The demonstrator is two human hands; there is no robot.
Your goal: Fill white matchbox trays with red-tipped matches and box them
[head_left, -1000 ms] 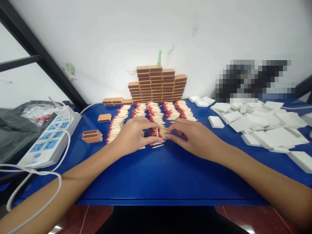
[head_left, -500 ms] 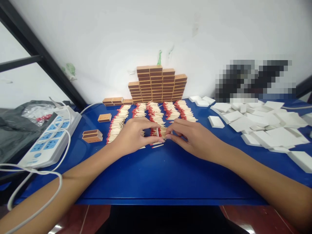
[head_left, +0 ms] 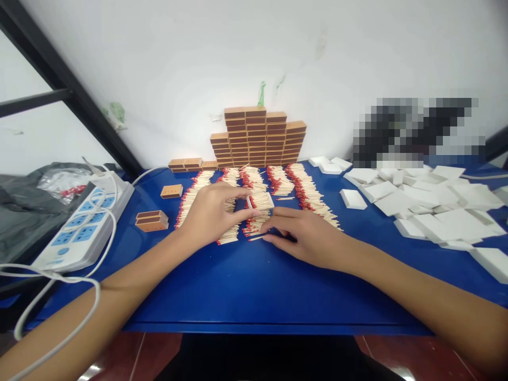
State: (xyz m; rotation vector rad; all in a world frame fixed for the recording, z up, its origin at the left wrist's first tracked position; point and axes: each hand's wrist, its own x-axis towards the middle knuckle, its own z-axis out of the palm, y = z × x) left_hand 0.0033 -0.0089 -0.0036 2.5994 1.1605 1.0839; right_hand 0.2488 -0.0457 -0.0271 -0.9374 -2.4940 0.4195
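My left hand (head_left: 210, 211) grips a small white matchbox tray (head_left: 271, 200) between thumb and fingers. Red-headed matches (head_left: 260, 200) fill the tray, their heads towards the left. Just below and right of it, my right hand (head_left: 309, 235) has thumb and forefinger closed at the end of a loose match (head_left: 256, 238) at the near edge of the middle row. Several rows of matches (head_left: 317, 203) lie side by side on the blue table (head_left: 246, 291). The left hand partly covers two rows.
Brown matchboxes (head_left: 256, 137) stand stacked against the wall, with a few more boxes (head_left: 151, 220) at left. White empty trays (head_left: 432, 201) are heaped at right. A power strip (head_left: 83, 222) with white cables and a dark plastic bag (head_left: 24, 211) lie at far left.
The tray has tipped from edge-on to showing its matches. My right hand has left the tray's side and come down nearer me, to the loose match.
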